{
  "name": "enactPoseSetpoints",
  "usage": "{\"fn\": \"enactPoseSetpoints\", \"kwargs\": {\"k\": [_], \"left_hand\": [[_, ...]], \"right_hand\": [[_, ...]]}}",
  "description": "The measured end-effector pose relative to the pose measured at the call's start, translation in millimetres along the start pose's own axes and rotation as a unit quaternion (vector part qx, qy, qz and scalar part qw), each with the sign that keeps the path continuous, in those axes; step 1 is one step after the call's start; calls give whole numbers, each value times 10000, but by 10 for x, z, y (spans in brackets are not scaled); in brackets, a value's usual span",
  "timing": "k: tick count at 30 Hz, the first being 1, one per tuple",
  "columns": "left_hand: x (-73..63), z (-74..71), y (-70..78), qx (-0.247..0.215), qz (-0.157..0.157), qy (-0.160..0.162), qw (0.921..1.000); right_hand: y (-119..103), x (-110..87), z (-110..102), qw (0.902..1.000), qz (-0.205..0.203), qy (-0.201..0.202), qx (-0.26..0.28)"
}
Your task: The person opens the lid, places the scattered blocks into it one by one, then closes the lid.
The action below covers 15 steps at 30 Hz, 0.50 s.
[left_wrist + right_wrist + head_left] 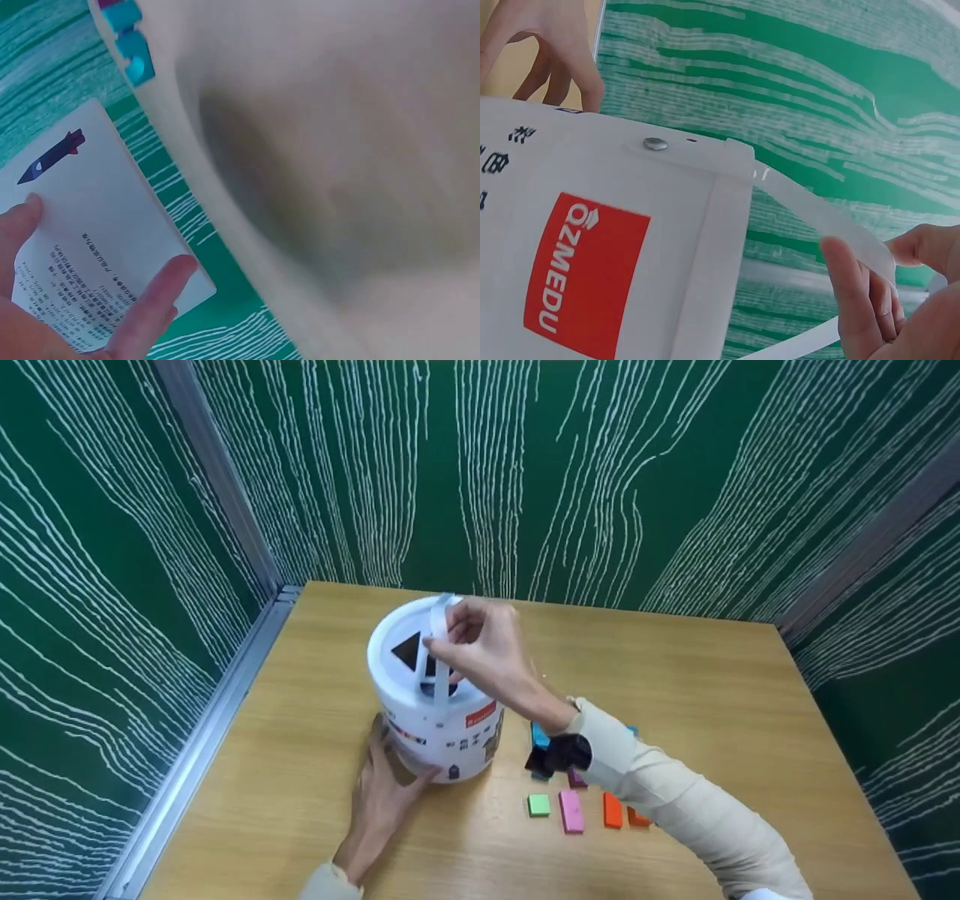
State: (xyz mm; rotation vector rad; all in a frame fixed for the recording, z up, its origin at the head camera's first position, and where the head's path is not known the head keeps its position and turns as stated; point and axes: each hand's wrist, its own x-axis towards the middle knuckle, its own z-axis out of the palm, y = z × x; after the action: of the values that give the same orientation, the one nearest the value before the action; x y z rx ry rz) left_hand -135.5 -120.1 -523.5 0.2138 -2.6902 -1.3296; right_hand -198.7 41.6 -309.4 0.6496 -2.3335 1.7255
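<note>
A white bucket [439, 727] with printed sides and a red label [589, 274] stands upright on the wooden table. Its lid [390, 622] has dark cut-out shapes, one of them a triangle. Over the lid rises a white strap handle [441, 660], which my right hand [487, 649] grips between thumb and fingers. My left hand [386, 791] rests against the bucket's lower near-left side, fingers spread on its wall. In the left wrist view, the thumb and a finger [161, 300] touch the printed surface.
Right of the bucket lie several blocks: a light green block [538, 805], a pink block [571, 811], an orange block [613, 810], a purple block [577, 778] and blue ones. My right forearm partly hides them. Green walls [435, 510] with white lines surround the table [300, 720].
</note>
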Motion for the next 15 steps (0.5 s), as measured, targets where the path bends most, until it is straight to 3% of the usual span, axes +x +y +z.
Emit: {"fn": "enactPoseSetpoints", "kwargs": {"k": [10, 15], "left_hand": [[-505, -41, -122, 315, -839, -199, 9958], [-653, -38, -179, 385, -732, -134, 9965]], "right_hand": [[-41, -514, 117, 9985, 221, -388, 308], [-6, -658, 167, 9988, 172, -326, 308]]}}
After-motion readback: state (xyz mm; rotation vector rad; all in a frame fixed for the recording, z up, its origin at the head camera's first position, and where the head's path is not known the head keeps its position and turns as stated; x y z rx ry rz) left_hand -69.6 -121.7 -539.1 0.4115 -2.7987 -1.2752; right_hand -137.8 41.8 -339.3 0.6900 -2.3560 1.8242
